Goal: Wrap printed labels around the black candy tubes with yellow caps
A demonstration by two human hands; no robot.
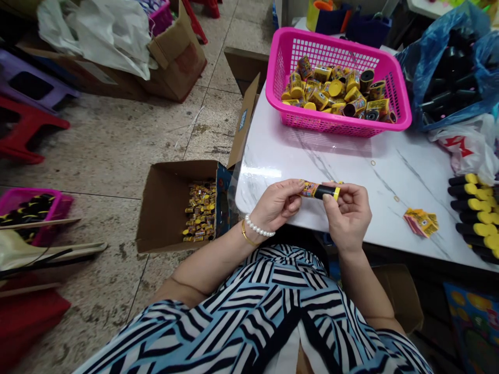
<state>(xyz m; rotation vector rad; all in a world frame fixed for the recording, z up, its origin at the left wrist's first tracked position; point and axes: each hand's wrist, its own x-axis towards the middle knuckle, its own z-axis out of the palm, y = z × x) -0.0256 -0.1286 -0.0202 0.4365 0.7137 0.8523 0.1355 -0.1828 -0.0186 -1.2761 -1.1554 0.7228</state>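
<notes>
You hold a small yellow and black tube (322, 191) up in front of you, just over the edge of a white marble table (296, 166). Your left hand (277, 205) pinches the end with the bright paper on it. Your right hand (348, 215) holds the end with the yellow cap. Both grips are narrow and shut on the tube. A pearl bracelet (255, 226) and a gold bangle (245, 234) sit on your left wrist. Past your hands, a pink plastic basket (312, 122) on the table is full of more small tubes (331, 88). A little pile of printed paper labels (421, 222) lies to your right. Rows of fat black and yellow tubes (473, 218) lie at the table's right side. Down on the floor to your left, a cardboard box (167, 208) holds lots of wrapped little sticks (200, 210)
</notes>
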